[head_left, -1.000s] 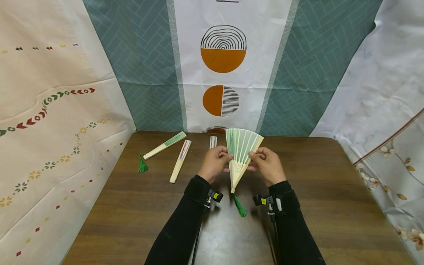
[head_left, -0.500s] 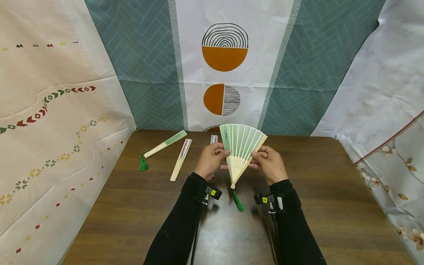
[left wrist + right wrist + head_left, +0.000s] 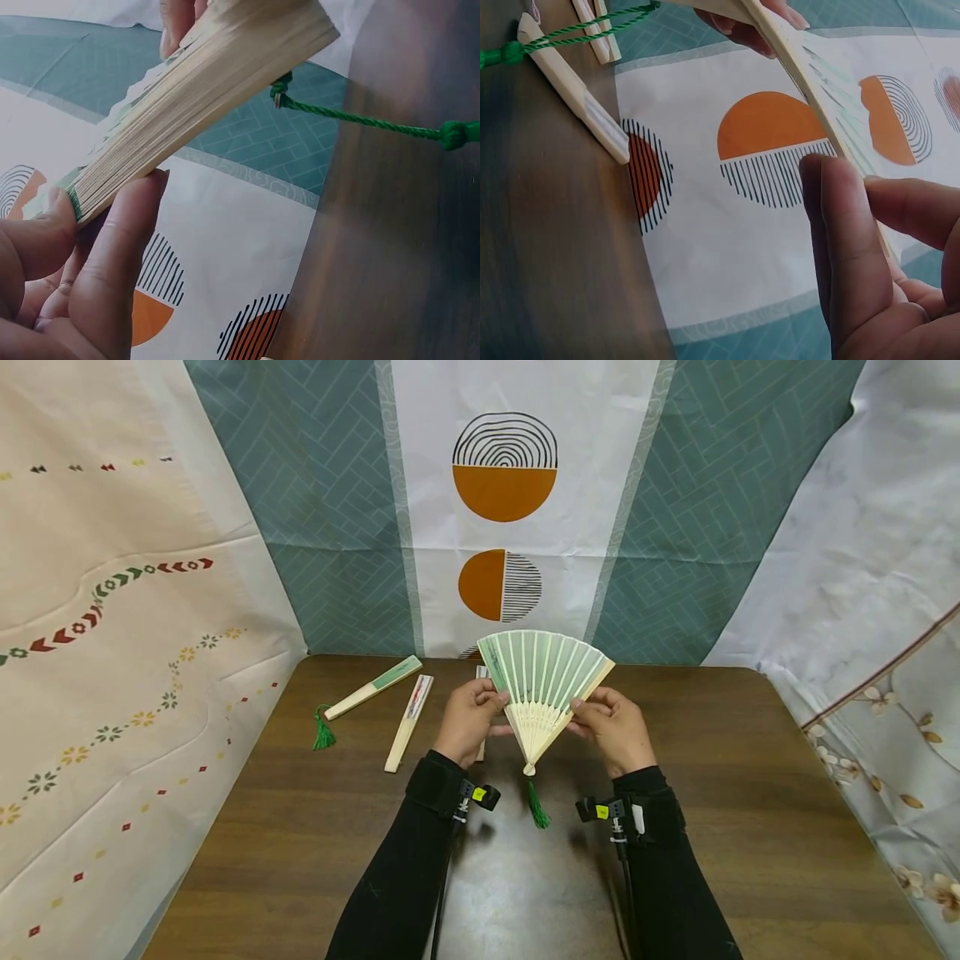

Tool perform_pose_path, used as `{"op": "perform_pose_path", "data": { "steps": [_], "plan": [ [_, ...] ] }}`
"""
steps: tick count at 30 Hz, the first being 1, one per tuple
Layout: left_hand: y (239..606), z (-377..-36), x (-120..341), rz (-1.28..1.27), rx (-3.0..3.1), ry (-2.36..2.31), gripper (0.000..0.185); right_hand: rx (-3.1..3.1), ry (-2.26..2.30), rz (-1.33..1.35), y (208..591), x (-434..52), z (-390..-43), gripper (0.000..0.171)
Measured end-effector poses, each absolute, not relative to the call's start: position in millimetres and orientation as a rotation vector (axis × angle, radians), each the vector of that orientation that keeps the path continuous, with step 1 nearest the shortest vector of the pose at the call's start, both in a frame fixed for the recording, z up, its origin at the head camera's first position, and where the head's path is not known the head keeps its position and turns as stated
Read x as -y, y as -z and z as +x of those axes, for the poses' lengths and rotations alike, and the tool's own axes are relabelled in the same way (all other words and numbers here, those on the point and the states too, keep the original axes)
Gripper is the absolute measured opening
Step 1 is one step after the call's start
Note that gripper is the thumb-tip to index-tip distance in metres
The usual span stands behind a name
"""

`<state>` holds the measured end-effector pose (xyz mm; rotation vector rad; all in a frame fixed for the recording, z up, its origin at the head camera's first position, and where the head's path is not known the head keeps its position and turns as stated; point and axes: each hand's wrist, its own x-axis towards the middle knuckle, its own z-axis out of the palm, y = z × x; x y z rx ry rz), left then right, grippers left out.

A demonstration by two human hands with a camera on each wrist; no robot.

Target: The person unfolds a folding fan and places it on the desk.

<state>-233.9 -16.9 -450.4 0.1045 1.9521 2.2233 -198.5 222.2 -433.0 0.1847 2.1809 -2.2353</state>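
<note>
Item one, the dark brown wooden bench [image 3: 750,793]. Item two, the half-spread green paper fan with pale bamboo ribs [image 3: 543,681], which we hold upright above the bench: left hand [image 3: 467,722] pinching the left guard stick, right hand [image 3: 617,731] pinching the right. We judge it light, the paper fragile, best gripped by the guards. Item three, its green tassel [image 3: 537,804], hanging.

Makeshift recording booth, patterned cloth backdrops [image 3: 502,527], wooden table [image 3: 750,793]
</note>
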Motion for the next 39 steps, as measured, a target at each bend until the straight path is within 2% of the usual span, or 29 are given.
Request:
{"op": "perform_pose_path", "data": {
  "steps": [14,22,29,39],
  "plan": [
    [452.8,-236.6,18.2,0.056,-1.849,-2.362,0.007,-2.129,2.285,0.215,434.3,-223.3,-199.3,0.02],
    [454.3,-239.9,20.2,0.009,-1.846,-2.4,0.01,-2.141,2.307,0.22,433.2,-222.8,-199.3,0.022],
    [453.6,-240.6,21.5,-0.008,-1.793,-2.444,0.014,-2.12,2.346,0.245,434.7,-222.7,-200.1,0.015],
    [453.9,-242.1,22.7,-0.019,-1.745,-2.513,0.005,-2.076,2.451,0.304,435.8,-222.1,-201.4,0.007]
  ]
}}
